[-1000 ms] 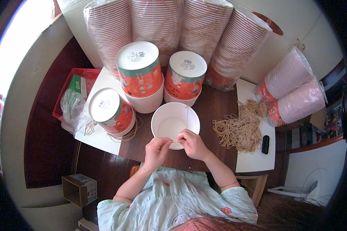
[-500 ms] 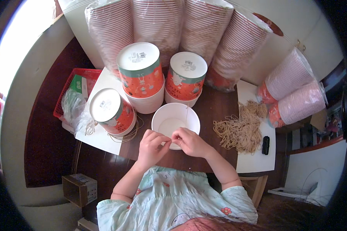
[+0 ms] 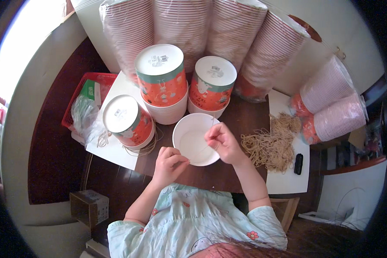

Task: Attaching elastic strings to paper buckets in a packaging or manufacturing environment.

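A white paper bucket [image 3: 185, 129] stands upright in front of me, its open mouth facing up. My left hand [image 3: 169, 165] is closed in a pinch at the bucket's near left rim, with the thin string at its fingertips. Over the bucket's right side, my right hand [image 3: 222, 144] pinches the same pale string [image 3: 206, 148], which stretches between the two hands across the opening. A short bit of string also shows by the far rim, above the right fingers. Whether it passes through the bucket's wall I cannot tell.
Upside-down orange-and-green paper buckets [image 3: 162, 88] stand beyond and to the left. A heap of beige strings [image 3: 273, 146] and a black object [image 3: 298, 164] lie at right. Tall plastic-wrapped bucket stacks [image 3: 180, 30] line the back. A red basket [image 3: 77, 96] stands at far left.
My right hand has moved up and to the right, away from my left hand, drawing string out between them. The left hand stays near the rim.
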`<state>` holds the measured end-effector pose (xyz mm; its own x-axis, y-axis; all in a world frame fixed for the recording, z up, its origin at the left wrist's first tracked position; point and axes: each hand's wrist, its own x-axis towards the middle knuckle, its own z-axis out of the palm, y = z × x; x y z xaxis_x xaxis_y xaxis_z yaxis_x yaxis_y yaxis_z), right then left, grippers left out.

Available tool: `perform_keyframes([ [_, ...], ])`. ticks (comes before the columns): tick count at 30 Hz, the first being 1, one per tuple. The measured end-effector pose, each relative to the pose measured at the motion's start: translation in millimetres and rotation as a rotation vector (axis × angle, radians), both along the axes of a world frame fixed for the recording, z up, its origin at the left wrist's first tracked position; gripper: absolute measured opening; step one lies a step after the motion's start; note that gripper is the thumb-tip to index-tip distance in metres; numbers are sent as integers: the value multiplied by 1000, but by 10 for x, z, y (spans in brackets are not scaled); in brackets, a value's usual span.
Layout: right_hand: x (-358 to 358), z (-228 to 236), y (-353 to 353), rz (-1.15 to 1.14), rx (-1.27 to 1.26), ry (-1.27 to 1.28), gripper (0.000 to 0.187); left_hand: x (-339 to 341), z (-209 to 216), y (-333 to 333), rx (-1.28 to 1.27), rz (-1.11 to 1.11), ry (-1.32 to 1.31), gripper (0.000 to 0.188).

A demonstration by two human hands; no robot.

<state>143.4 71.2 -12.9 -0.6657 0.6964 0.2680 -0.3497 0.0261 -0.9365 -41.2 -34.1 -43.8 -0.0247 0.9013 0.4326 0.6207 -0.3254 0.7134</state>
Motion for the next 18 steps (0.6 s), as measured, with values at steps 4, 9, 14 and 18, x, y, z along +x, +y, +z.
perform_keyframes([
  [4, 51, 106, 77, -57, -8, 92, 21, -37, -169, 15, -26, -24, -67, 14],
  [9, 88, 178, 46, -11, 31, 129, 21, -10, -208, 40, 2, -2, -56, 14],
  [14, 111, 222, 22, -27, 161, 21, 14, 16, -201, 46, 28, 24, -53, 18],
  [18, 154, 269, 11, -18, 275, -152, 10, 79, -107, 30, 27, 56, -41, 22],
])
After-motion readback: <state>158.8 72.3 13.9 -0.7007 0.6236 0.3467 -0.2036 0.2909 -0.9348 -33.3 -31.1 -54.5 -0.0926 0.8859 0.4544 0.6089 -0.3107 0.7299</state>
